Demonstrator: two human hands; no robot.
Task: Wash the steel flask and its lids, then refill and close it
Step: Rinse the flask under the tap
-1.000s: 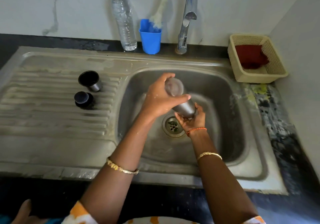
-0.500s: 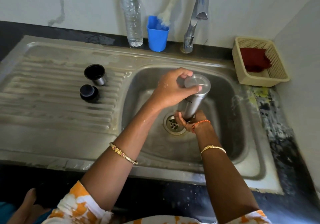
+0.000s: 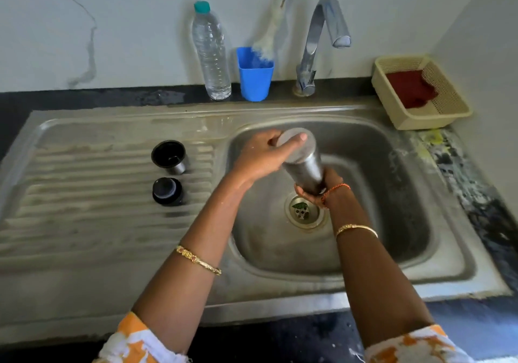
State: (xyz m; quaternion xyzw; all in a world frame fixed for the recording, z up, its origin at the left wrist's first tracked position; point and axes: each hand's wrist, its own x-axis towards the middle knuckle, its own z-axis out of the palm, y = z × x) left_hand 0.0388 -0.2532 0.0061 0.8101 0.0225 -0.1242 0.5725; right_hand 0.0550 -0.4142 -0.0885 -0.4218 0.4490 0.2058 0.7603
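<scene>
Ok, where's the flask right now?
Head view: the flask is over the sink basin, tilted above the drain, with the left hand gripping its top and the right hand its lower end.

Hiding the mouth end of the flask (image 3: 304, 166) inside the cupped right hand (image 3: 322, 190). Covering part of the flask's upturned base under the left hand (image 3: 262, 156). Blurring along the flask's sides. Running off the top edge: the brush (image 3: 269, 34) handle. Running off the bottom edge: both sleeves. Showing too small to identify: the green bit in the drain (image 3: 304, 212).
</scene>
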